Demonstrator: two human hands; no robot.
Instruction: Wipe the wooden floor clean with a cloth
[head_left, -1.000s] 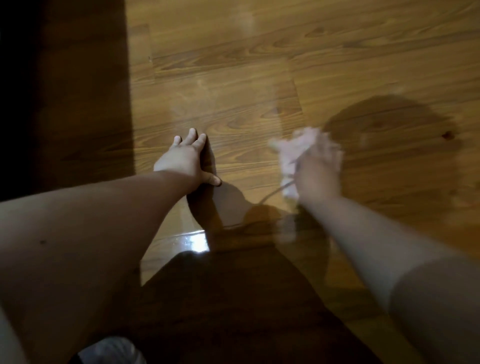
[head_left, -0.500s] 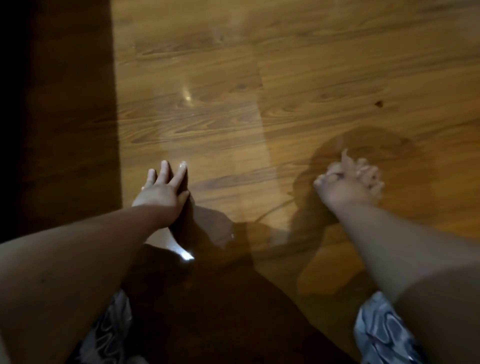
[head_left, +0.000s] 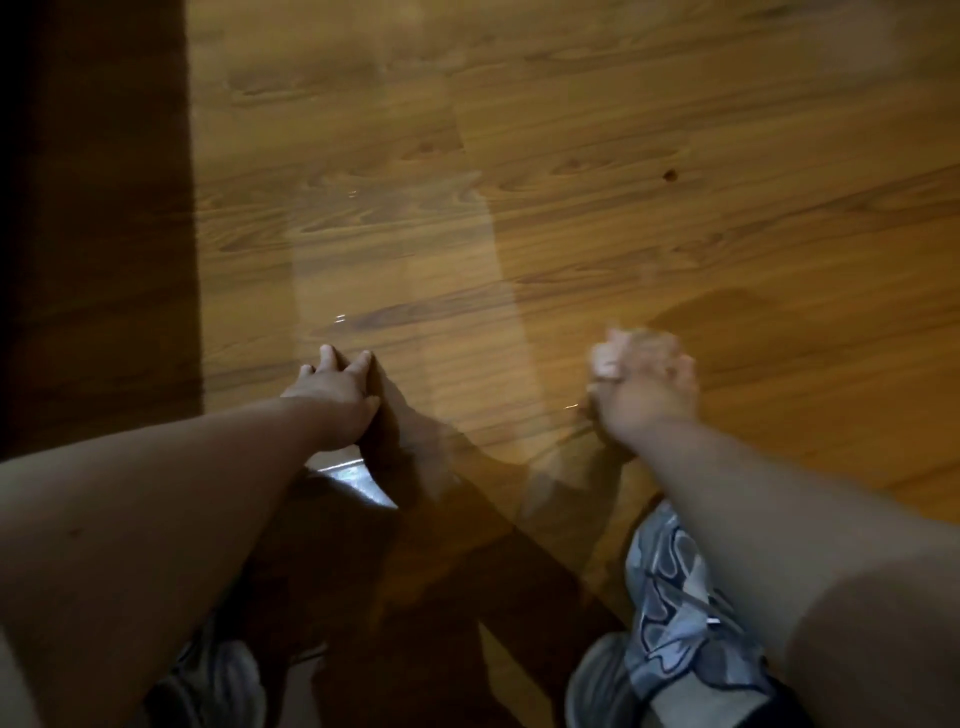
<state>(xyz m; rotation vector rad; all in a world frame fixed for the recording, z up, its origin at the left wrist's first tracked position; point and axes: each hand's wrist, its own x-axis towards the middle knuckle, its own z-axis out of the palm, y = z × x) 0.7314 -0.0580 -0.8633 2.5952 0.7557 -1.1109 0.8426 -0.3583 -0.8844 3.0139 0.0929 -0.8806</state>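
Observation:
The glossy wooden floor (head_left: 571, 182) fills the head view. My left hand (head_left: 335, 397) rests flat on it at centre left, fingers straight and spread. My right hand (head_left: 641, 387) is blurred at centre right, its fingers curled round a bunched pale cloth (head_left: 602, 364). Only a small light edge of the cloth shows at the hand's left side, low against the boards.
A dark shadowed strip (head_left: 93, 234) runs down the left side of the floor. My knees in patterned grey-blue fabric (head_left: 675, 613) sit at the bottom, with a pale shoe (head_left: 597, 680) beside them. A small dark knot (head_left: 670, 175) marks the boards farther out.
My right hand swept the cloth from the floor's middle out to the right, then back toward me. The view shifted, and my knees came into sight. My left hand stayed planted.

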